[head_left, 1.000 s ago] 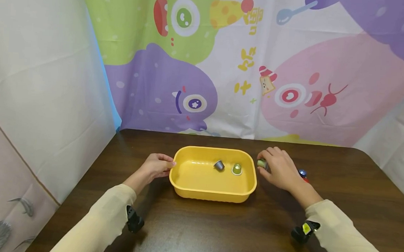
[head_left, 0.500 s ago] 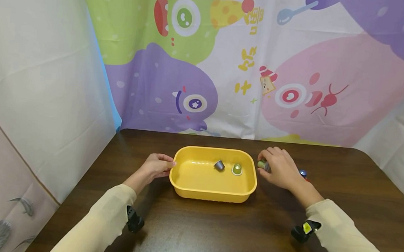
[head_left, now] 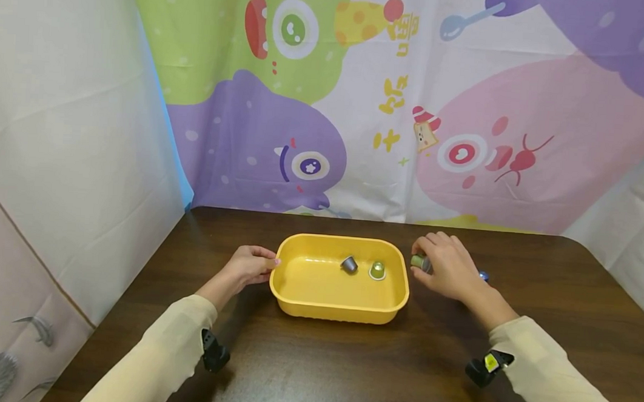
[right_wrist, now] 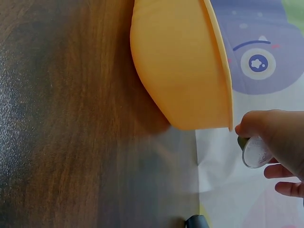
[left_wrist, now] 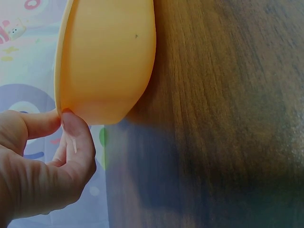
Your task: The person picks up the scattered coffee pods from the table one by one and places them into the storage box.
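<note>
A yellow plastic tub [head_left: 317, 289] stands on the dark table. My left hand [head_left: 247, 265] pinches its left rim between thumb and fingers, which the left wrist view shows up close. In the tub lie a dark grey coffee capsule [head_left: 349, 264], tipped on its side, and a green coffee capsule [head_left: 377, 269] standing on its wide rim. Just outside the tub's right end, my right hand [head_left: 445, 265] grips another green coffee capsule [head_left: 418, 261]. The right wrist view shows that capsule's round lid [right_wrist: 256, 153] facing the camera, its body mostly hidden by the hand.
A shiny blue item [head_left: 484, 275] peeks out behind my right wrist. Low in the right wrist view, a small dark object [right_wrist: 196, 222] sits at the frame's edge. A printed cartoon curtain [head_left: 377, 186] hangs along the table's back edge.
Both hands stay almost where they were, the left on the rim and the right holding its capsule. A red bit beside the blue item is now hidden behind the right wrist.
</note>
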Motion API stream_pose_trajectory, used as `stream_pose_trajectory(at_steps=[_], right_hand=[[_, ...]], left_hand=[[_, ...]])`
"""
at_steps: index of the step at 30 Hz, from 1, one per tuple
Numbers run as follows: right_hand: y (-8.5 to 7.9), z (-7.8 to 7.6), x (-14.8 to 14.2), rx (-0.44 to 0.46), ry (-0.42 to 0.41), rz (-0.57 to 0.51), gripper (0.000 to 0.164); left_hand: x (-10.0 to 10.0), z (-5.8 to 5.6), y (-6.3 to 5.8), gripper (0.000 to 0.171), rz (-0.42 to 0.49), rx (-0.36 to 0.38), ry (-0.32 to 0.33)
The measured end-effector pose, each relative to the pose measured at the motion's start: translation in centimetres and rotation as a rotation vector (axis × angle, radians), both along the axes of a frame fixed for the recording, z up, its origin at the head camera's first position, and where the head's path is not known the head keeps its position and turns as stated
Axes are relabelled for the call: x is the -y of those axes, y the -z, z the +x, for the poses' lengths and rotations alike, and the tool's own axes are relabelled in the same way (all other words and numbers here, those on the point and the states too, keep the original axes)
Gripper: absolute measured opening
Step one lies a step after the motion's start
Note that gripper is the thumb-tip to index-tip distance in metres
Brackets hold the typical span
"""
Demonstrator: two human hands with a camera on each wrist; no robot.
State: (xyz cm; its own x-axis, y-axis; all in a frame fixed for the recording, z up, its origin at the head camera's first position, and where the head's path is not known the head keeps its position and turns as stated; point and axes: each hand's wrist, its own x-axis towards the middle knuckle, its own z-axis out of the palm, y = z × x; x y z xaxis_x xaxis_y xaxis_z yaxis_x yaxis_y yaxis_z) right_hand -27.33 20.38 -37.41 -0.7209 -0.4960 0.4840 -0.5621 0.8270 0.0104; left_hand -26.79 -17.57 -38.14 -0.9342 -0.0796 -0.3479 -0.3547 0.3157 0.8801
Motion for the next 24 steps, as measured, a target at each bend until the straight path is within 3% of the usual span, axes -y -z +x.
stream_pose_trajectory(at_steps=[24], right_hand=[[-0.7, -0.2, 1.2, -0.013, -0.036, -0.005, 0.029]], left_hand=[[0.0, -0.1, 0.2, 0.028, 0.017, 0.004, -0.001]])
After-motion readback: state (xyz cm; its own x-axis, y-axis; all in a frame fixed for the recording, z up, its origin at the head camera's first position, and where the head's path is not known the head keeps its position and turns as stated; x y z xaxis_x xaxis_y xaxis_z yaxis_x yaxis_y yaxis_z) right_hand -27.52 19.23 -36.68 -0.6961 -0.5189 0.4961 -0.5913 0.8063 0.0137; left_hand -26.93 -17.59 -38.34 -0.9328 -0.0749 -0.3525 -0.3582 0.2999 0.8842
